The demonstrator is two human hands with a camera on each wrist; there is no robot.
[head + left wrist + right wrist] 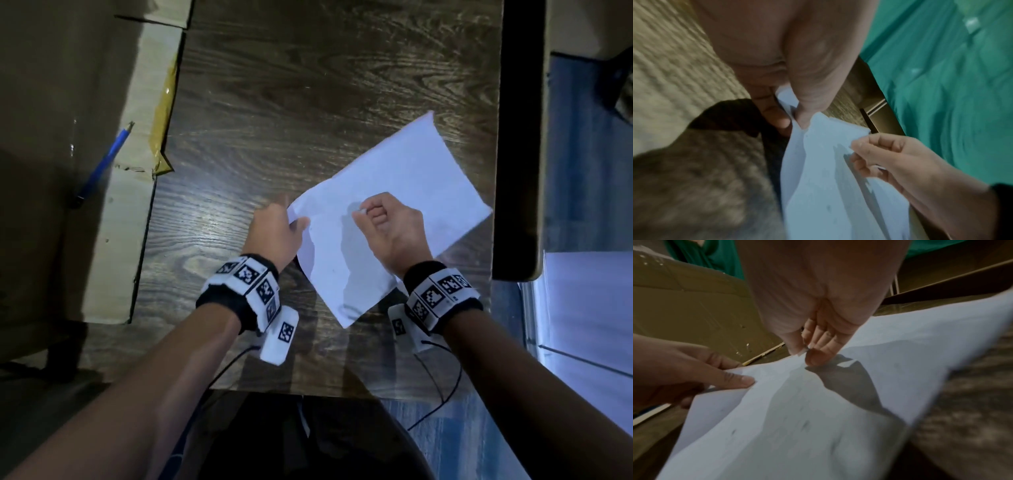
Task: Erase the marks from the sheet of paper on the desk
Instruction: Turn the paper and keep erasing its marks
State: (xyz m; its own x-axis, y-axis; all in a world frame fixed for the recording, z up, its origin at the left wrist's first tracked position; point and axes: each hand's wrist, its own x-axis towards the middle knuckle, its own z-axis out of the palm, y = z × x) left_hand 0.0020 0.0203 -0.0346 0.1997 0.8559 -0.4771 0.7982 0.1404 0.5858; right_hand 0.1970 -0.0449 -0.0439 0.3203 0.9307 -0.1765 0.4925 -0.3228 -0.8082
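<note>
nearest the viewer, two forearms reach in over the near edge of the wooden counter (308, 85), each wrist wrapped in a black band carrying printed marker tiles. just beyond the bands lies the sheet of paper (411, 178), turned at a slant on the right half of the counter, its near corner close to the right wrist. the left hand (277, 229) pinches the sheet's left edge between thumb and fingers, and that edge is lifted and buckled off the wood, seemingly to keep the page from sliding and to hold it taut while the other hand rubs. the right hand (390, 226) sits over the middle of the page with fingers curled tight around a small whitish eraser (360, 211), of which only a sliver shows at the fingertips; its grip is a narrow pinch, tip angled down at or just above the paper, though contact cannot be told for sure. a few faint grey marks (806, 423) show on the near part of the sheet in the right wrist view, so the erasing looks unfinished. farther left, off the counter, a blue pencil (104, 164) rests on flattened cardboard (113, 240), well apart from the paper, probably parked out of the way. a dark strip borders the counter's right side.
</note>
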